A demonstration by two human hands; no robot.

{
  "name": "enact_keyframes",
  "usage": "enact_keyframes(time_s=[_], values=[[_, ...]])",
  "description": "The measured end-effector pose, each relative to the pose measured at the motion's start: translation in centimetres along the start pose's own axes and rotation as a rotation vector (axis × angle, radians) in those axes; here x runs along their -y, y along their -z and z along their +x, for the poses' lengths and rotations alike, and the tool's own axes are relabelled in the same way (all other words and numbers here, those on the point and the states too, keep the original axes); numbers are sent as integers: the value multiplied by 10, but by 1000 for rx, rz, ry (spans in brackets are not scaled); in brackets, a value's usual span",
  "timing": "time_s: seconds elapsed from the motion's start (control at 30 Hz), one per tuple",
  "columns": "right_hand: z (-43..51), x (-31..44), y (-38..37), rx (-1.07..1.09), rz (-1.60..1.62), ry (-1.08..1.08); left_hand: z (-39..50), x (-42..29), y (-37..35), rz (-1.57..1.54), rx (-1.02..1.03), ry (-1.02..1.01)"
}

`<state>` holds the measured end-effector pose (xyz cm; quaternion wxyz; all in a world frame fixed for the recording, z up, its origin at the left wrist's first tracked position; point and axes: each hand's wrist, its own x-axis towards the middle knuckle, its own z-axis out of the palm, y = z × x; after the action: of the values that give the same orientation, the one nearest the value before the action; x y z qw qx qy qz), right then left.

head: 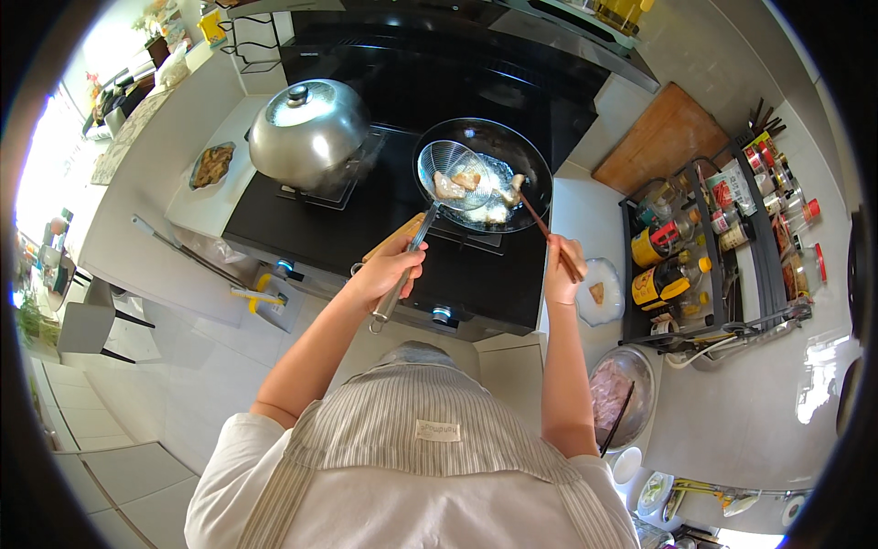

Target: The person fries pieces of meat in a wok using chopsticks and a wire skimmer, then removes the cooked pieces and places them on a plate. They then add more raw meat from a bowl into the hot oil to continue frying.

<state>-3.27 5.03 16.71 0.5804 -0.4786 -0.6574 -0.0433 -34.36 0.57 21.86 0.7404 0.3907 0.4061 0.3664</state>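
My left hand [392, 271] grips the metal handle of a wire skimmer [446, 159], whose mesh bowl is over the left side of a black wok [531, 154]. Two pale fried pieces [449, 187] lie in the mesh. Bubbling oil [495, 180] fills the wok's bottom, with more pieces in it. In my right hand [565, 267] are wooden chopsticks [536, 214]; their tips touch or are very near a piece of food [517, 182] at the oil's right edge. The wok's wooden handle [401, 233] points toward me, partly behind the skimmer handle.
A large domed steel lid [309, 134] covers the left burner, with steam near it. Right of the stove are a scalloped plate [610, 309] with one fried piece, a steel bowl [641, 418] of raw pale meat, and a bottle rack [713, 288]. Browned food fills a dish [212, 166] at left.
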Motion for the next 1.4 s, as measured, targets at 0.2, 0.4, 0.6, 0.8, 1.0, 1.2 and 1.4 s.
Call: enact_keyframes(time_s=[0.2, 0.4, 0.6, 0.8, 1.0, 1.2, 1.4], values=[[-10, -28, 5, -330, 354, -683, -3, 3, 4, -2, -8, -6], [-20, -30, 14, -514, 491, -843, -1, 2, 4, -7, -24, -1], [-27, -34, 18, -622, 612, -990, 4, 3, 6, -14, -8, -1], [-32, -36, 22, -713, 683, -1066, 3, 1, 3, -12, -3, -1], [-28, -25, 25, -672, 648, -1030, 2, 0, 2, -4, -10, 4], [-27, 1, 13, -288, 403, -663, -1, -5, 1, 7, -35, 6], [-42, 18, -8, -44, 346, -568, -7, -14, 1, -17, -52, -33]])
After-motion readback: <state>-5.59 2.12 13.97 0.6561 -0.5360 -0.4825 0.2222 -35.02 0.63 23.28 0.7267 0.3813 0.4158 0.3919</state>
